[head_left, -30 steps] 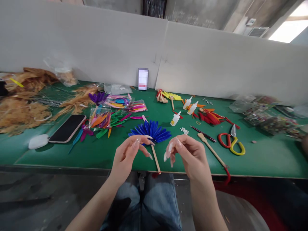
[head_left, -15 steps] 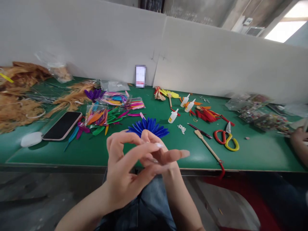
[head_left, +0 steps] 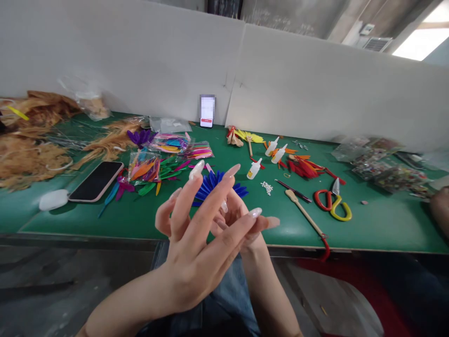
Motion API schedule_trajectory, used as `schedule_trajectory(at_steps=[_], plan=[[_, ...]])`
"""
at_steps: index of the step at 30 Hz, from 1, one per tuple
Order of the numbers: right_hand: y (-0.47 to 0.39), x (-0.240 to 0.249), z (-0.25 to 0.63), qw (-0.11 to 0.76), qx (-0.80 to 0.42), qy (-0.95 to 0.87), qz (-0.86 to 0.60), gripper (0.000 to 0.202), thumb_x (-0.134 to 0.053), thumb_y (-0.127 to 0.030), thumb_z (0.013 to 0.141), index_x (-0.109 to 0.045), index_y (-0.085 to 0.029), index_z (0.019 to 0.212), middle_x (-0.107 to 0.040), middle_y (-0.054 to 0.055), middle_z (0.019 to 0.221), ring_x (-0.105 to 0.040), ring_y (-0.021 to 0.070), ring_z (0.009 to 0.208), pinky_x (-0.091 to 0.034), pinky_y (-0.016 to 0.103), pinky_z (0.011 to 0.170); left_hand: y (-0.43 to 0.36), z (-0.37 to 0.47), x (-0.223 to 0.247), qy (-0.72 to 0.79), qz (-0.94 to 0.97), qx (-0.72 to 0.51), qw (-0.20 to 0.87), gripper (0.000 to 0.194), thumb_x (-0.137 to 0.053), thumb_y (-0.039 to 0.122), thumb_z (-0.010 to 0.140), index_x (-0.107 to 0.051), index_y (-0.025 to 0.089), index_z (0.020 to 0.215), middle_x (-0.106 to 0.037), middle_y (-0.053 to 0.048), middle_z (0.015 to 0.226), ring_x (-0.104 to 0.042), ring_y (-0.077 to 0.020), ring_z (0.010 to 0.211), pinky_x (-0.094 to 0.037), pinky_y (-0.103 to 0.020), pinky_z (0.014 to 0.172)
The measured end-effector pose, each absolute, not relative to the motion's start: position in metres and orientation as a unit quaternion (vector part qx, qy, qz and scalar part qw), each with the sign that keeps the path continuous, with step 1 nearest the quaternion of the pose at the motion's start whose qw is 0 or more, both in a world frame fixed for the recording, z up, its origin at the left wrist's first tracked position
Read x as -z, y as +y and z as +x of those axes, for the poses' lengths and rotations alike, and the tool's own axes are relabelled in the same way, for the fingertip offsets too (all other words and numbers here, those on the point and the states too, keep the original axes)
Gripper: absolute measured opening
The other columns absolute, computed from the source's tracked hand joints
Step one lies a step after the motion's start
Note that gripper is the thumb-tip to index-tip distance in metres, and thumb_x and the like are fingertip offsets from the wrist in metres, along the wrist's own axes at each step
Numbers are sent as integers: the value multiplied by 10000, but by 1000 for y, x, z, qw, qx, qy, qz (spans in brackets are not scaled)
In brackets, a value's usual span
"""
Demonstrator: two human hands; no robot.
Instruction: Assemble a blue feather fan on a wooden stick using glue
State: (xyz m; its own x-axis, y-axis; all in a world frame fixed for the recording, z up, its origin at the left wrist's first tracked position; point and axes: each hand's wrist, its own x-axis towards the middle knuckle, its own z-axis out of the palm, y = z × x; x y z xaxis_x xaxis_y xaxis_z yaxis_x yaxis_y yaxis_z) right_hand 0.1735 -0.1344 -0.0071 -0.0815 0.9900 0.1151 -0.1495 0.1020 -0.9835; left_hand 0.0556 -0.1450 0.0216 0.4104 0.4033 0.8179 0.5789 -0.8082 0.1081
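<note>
My left hand [head_left: 199, 248] is open in front of me, its fingers spread and stretched forward. Behind it, my right hand [head_left: 238, 210] is partly covered, its palm turned inward and fingers loosely curled. One of its digits points out to the right, and no object shows in it. The fingertips of the two hands overlap, perhaps touching. Just beyond them on the green table [head_left: 224, 150] lies a fan of blue feathers [head_left: 210, 182], its near part hidden by my hands. A small white glue bottle [head_left: 253, 169] stands past my right hand, near some white beads [head_left: 267, 188].
Left are a phone [head_left: 96, 181], a white case [head_left: 53, 200], bagged coloured feathers [head_left: 143, 167] and tan fibre [head_left: 35, 150]. Right are a wooden stick [head_left: 305, 213], tweezers [head_left: 293, 191], scissors [head_left: 336, 201] and bead bags [head_left: 382, 168]. Another person's hand [head_left: 440, 206] shows at the right edge.
My left hand has opened from a bent, pinch-like pose, its fingers now spread and raised. My right hand stays nearly in place. The view has shifted slightly.
</note>
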Motion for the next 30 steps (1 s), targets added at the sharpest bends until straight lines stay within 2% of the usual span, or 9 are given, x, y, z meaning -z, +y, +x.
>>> schedule_trajectory(at_steps=[5,7,9,13,16,21,25,28,30], plan=[[-135,8,177,611,-584,-435,-310,603,-629,-780,550,-347,-283,742,-396,-79,595,-319,96,459,-329,213,425,-145,53,-18,-288,-838,454,95,409,-643,139,799,-585,259,1185,-229,-26,1544,-82,-302,1432,-152,-480,1121],[-134,9,179,621,-582,-433,-299,617,-658,-771,519,-343,-285,732,-386,-87,576,-286,98,440,-301,219,413,-145,53,-17,-287,-840,450,96,411,-609,118,812,-574,249,1200,-197,-23,1554,-62,-283,1437,-120,-463,1137],[-133,10,180,627,-577,-433,-295,638,-652,-791,485,-351,-286,735,-384,-88,572,-281,100,440,-296,224,418,-144,54,-18,-284,-843,446,101,371,-582,132,836,-574,239,1191,-244,-37,1537,-47,-283,1438,-125,-474,1134],[-132,15,182,652,-561,-424,-284,588,-669,-749,541,-382,-278,744,-392,-88,582,-286,88,454,-291,209,435,-142,55,-20,-288,-843,432,138,312,-526,82,852,-606,225,1118,-420,-76,1433,-81,-293,1434,-197,-502,1089],[-130,22,183,663,-551,-420,-285,561,-679,-719,575,-383,-276,749,-399,-86,584,-274,85,438,-273,205,406,-141,55,-18,-294,-846,420,145,309,-538,86,847,-609,218,1117,-462,-85,1402,-138,-319,1420,-250,-496,1062],[-130,27,183,658,-518,-426,-341,611,-627,-783,556,-348,-278,756,-414,-70,584,-318,103,435,-279,224,384,-141,55,-10,-294,-850,418,130,369,-537,85,849,-596,228,1184,-380,-48,1472,-100,-339,1424,-308,-474,1031],[-129,28,183,667,-531,-426,-303,553,-644,-724,618,-355,-277,767,-389,-90,576,-247,75,387,-225,215,363,-140,58,-7,-298,-843,430,125,368,-553,70,837,-602,210,1174,-288,-49,1522,-122,-341,1421,-298,-460,1031],[-129,29,182,673,-543,-417,-280,521,-673,-675,641,-371,-271,774,-370,-98,572,-211,62,385,-190,207,364,-139,61,-7,-297,-831,448,144,329,-607,111,821,-621,209,1135,-300,-41,1517,-131,-362,1416,-289,-473,1028],[-129,28,181,673,-545,-413,-281,547,-664,-702,621,-368,-267,772,-382,-93,583,-222,65,407,-196,202,374,-138,63,-7,-295,-820,466,152,281,-593,112,832,-632,196,1097,-339,-46,1499,-168,-348,1412,-290,-468,1030]])
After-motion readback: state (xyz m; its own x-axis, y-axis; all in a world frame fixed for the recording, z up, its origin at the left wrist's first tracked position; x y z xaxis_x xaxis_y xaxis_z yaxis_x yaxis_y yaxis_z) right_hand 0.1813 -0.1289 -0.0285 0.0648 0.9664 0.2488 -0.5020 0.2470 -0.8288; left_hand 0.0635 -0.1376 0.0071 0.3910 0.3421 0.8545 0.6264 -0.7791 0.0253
